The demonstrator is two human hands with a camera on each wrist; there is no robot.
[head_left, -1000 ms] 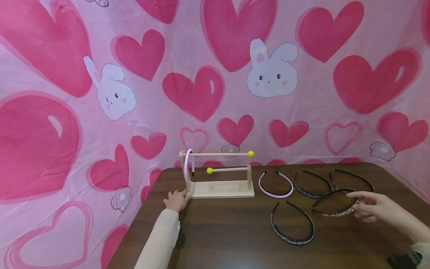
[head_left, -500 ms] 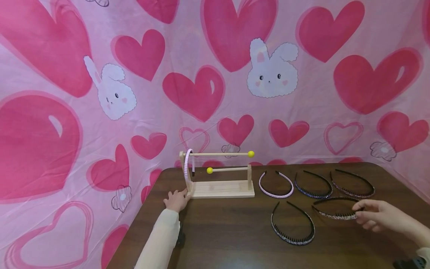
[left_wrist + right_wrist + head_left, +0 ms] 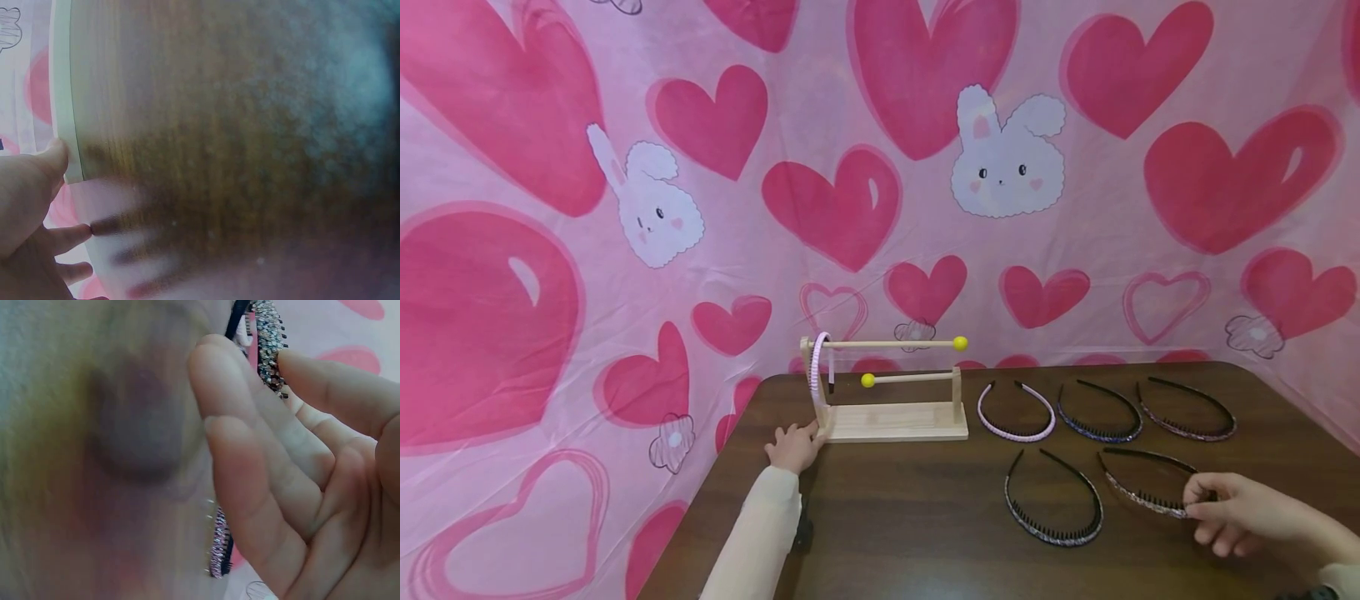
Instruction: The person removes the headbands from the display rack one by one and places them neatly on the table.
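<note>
My right hand (image 3: 1247, 515) pinches a glittery headband (image 3: 1138, 495) with black comb teeth by its right side. Its black end tips point away from me, and it appears just off or touching the table; I cannot tell which. In the right wrist view, its sparkling band (image 3: 270, 347) shows between thumb and fingers. My left hand (image 3: 793, 448) rests at the left end of a wooden stand (image 3: 891, 423), fingers spread. The left wrist view shows the thumb (image 3: 55, 156) against the stand's pale base (image 3: 64, 75). A pink headband (image 3: 816, 367) hangs on the stand's upper rod, by the left post.
On the brown table (image 3: 925, 517) lie a pink headband (image 3: 1017, 436), a blue glitter headband (image 3: 1105, 435), a dark purplish headband (image 3: 1198, 433) and a silver one (image 3: 1056, 536). The stand's rods end in yellow balls (image 3: 960, 343). A heart-patterned cloth (image 3: 820, 100) hangs behind.
My right hand has moved toward me with the glittery headband, drawing it clear of the blue and purplish ones, which it overlapped before. The left hand and the stand have stayed still.
</note>
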